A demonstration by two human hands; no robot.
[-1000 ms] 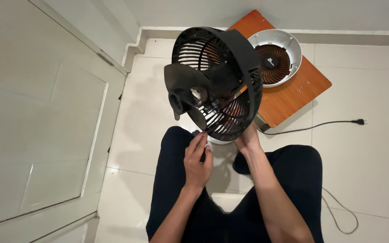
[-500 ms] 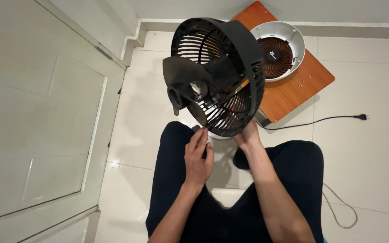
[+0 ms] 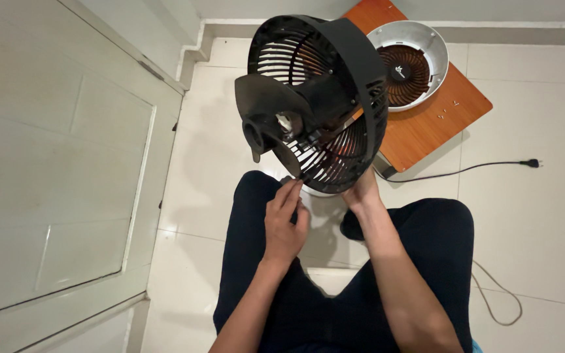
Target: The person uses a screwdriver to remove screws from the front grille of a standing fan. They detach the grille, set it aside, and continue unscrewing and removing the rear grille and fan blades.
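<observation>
Matt black plastic fan housing (image 3: pixel 322 98), glossy white floor tiles (image 3: pixel 531 222), smooth wood-grain board (image 3: pixel 426 134).

Black fan housing (image 3: pixel 318 104): round slatted rear grille with deep rim and a central motor mount, held tilted above the lap, open side facing away. Left hand (image 3: pixel 283 225) pinches at its lower edge; right hand (image 3: pixel 362 195) supports the underside.

- Black slatted fan housing (image 3: pixel 335 98), just above the fingers (image 3: pixel 288 196).
- Orange-brown wooden board (image 3: pixel 426 131), beyond it.
- White grille ring (image 3: pixel 420 39) with brown centre, on the board.
</observation>
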